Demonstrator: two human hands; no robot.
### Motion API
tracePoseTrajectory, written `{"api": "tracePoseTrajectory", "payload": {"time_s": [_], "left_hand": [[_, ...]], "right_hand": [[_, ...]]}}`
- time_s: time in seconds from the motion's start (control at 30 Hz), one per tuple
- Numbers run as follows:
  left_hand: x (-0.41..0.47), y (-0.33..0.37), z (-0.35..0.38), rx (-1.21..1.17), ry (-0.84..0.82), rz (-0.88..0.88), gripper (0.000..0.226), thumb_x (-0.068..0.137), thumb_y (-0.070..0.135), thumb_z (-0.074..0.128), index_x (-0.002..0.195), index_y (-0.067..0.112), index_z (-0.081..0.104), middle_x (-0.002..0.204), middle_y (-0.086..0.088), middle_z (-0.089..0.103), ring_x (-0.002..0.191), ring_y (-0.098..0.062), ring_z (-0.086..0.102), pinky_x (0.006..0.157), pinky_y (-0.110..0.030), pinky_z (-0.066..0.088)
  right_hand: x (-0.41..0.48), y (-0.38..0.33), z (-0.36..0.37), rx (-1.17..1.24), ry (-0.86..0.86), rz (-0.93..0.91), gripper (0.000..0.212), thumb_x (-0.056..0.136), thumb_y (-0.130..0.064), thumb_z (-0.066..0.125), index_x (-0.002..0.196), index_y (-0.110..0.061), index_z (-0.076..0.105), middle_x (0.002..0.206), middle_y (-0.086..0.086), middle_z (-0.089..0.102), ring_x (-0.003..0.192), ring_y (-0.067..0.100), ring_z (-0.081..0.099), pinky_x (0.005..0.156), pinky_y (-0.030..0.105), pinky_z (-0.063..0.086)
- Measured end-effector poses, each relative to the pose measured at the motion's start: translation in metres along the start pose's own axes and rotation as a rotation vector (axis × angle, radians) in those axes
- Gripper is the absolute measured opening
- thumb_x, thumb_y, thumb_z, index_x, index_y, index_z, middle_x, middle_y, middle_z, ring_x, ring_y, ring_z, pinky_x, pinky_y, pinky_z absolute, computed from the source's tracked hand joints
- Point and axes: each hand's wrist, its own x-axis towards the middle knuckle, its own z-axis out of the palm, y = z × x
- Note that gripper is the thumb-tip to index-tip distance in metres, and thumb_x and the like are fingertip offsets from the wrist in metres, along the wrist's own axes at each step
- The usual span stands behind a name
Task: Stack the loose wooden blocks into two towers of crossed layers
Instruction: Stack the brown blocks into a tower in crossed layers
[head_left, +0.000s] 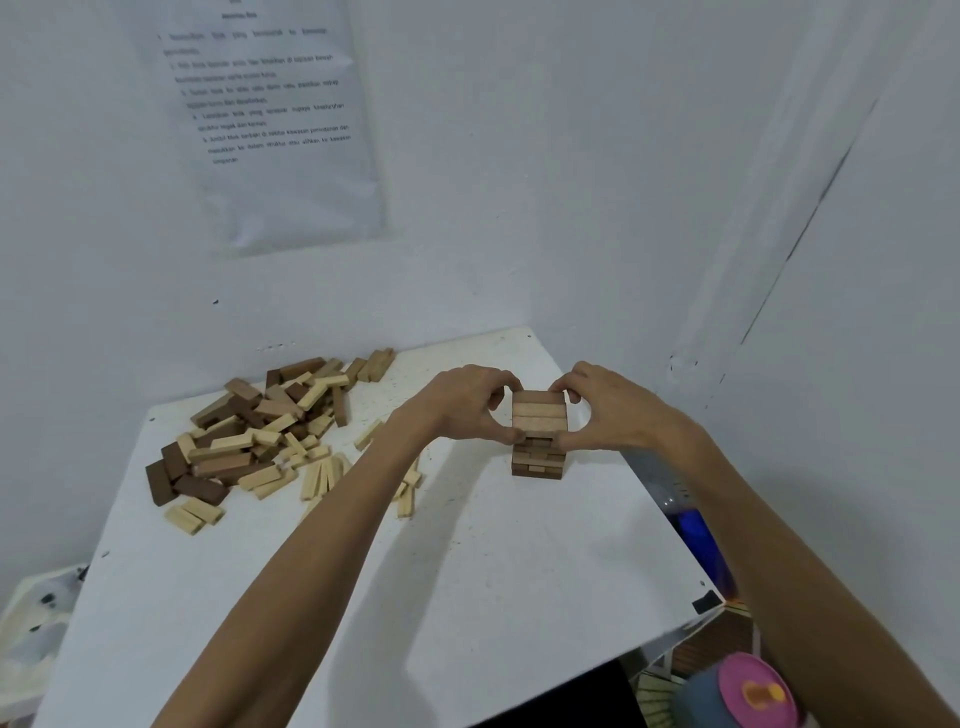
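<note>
Your left hand and right hand each have their grip clamped on the top layer of the short tower of brown wooden blocks, fingers and thumbs curled round its opposite sides. The tower stands toward the far right of the white tabletop, well apart from the heap of loose pale and dark wooden blocks on the left. Squeeze unevenly and you could twist that layer out of line or push the stack askew. Release abruptly and a finger may drag a block off.
</note>
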Motion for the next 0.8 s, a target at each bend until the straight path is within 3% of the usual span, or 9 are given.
{"api": "tracePoseTrajectory", "payload": {"time_s": [0.8], "left_hand": [[0.009, -0.003, 0.006, -0.017, -0.024, 0.016, 0.059, 0.076, 0.062, 0.077, 0.124, 0.035, 0.058, 0.090, 0.012, 0.057, 0.087, -0.012, 0.056, 0.072, -0.031, 0.045]], "right_hand": [[0.000, 0.012, 0.007, 0.016, -0.002, 0.002, 0.059, 0.076, -0.052, 0.077, 0.127, -0.030, 0.056, 0.105, -0.013, 0.047, 0.095, 0.005, 0.047, 0.082, 0.028, 0.047]]}}
